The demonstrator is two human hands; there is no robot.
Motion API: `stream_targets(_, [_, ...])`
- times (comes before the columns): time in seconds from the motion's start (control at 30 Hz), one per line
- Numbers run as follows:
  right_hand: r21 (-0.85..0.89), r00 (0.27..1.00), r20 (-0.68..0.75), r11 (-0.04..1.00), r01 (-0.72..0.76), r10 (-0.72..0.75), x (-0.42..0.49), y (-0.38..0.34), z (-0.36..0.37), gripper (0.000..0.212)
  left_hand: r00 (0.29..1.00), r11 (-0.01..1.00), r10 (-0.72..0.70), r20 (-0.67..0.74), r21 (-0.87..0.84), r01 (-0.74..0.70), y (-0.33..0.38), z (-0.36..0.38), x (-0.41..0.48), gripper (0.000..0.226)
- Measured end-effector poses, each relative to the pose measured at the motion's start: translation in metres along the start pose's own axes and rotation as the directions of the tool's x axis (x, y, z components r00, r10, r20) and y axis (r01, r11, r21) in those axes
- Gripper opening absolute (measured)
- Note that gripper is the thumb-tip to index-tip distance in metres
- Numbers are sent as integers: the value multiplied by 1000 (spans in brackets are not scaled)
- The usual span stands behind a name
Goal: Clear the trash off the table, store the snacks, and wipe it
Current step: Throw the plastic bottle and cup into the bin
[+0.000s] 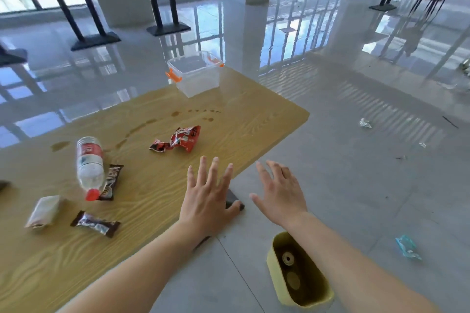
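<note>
Holding nothing with the left hand (208, 198): released, fingers spread, low over the table (152, 198) at its 4 o'clock edge, above a small dark object (232, 199) of uncertain kind. Nothing in the right hand (279, 198) either: released, spread, off the table over the floor at 3 o'clock.

Task things: red wrapper (178, 140) just beyond the left fingertips toward 12 o'clock; bottle (89, 162) on its side at 9 o'clock, cap end overlapping one chocolate bar (112, 180); a second bar (95, 223) and a tan packet (44, 211) at 8 o'clock; clear box (198, 81) at the far 12 o'clock end; yellow bin (276, 274) on the floor at 5 o'clock.

Likely risks: sending the round bottle rolling with a careless sweep; dragging wrappers through the brown spill marks (142, 127) at 11 o'clock; nudging the dark object over the near edge; missing the low bin.

Open tabletop between hands and wrapper. Right edge close by, rounded corner at 2 o'clock, open floor beyond with scattered litter (365, 123).
</note>
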State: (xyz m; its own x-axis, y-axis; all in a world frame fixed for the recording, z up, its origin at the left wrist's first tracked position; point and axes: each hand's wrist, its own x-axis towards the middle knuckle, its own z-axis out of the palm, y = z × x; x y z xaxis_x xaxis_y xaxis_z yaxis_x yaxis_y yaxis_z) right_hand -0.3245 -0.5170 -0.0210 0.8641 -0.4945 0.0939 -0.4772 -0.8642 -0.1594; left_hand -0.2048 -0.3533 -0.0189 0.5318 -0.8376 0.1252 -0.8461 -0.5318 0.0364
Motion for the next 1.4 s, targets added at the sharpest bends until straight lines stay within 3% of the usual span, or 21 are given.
stream_targets(0.27, [62,983,-3,982,181,-181,20,-91,-36,81,979,981,-193,-68,18,195,-74,-52,-43,89])
stream_targets(0.67, [81,896,-3,893,442,-444,46,-219,-43,76,881,886,-459,-117,20,464,-180,-93,-123,88])
stream_targets(1.03, [86,878,56,878,470,-476,78,-344,-22,78,825,827,-562,-64,-46,560,-297,-95,-168,91])
stream_targets(1.4, [132,876,142,886,445,-461,116,-403,16,65,813,812,-580,44,-44,582,-348,-63,-166,87])
